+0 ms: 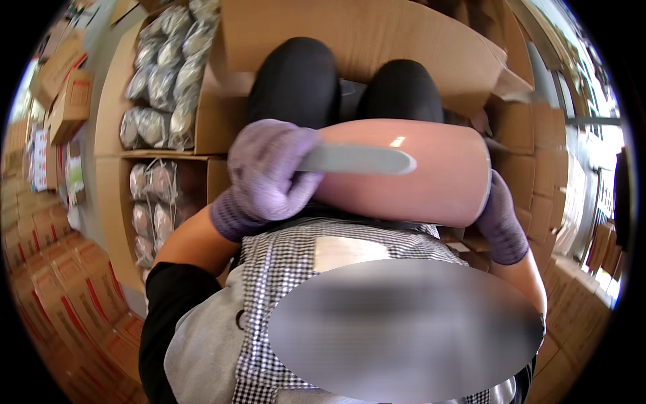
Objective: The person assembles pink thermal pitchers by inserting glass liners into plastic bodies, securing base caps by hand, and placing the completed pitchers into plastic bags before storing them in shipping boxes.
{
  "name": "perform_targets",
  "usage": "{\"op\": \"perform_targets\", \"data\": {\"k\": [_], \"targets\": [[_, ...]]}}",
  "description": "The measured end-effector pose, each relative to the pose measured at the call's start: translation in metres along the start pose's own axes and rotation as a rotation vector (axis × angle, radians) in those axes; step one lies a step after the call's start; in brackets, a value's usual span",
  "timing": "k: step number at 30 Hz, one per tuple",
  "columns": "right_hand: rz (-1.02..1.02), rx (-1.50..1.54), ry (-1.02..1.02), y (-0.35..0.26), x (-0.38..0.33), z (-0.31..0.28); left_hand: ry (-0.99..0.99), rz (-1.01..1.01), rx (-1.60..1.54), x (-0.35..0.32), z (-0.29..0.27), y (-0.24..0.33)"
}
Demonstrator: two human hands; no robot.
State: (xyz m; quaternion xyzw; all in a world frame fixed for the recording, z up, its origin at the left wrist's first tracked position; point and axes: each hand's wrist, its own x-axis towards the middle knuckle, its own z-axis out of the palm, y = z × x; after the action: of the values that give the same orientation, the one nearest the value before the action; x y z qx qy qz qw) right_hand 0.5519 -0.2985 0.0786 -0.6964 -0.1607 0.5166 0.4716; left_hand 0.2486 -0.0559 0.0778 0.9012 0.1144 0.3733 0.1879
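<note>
Across my lap lies a glossy pink ceramic vase (431, 192), on its side with its wide end to the right. My left hand (272, 168), in a purple knit glove, is closed round a flat grey bar (363, 159) with a rounded end, like a whetstone. The bar reaches rightward over the vase; whether it touches the surface I cannot tell. At the vase's right end my gloved right hand (501, 219) holds the rim, its fingers mostly hidden behind or inside it. The vase's left end is partly covered by my left hand.
An open carton (108, 114) at the left holds several plastic-wrapped items (161, 84). Nearer me, another carton (121, 222) contains wrapped pink pieces (161, 182). Beyond my knees stands a large cardboard box (363, 34). Stacked cartons (60, 296) fill the lower left; more boxes (528, 161) line the right.
</note>
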Motion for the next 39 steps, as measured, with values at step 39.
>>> {"op": "perform_targets", "data": {"k": [39], "targets": [[-0.772, -0.890, -0.505, -0.227, 0.075, 0.204, 0.180, -0.551, -0.967, -0.016, -0.271, -0.111]]}}
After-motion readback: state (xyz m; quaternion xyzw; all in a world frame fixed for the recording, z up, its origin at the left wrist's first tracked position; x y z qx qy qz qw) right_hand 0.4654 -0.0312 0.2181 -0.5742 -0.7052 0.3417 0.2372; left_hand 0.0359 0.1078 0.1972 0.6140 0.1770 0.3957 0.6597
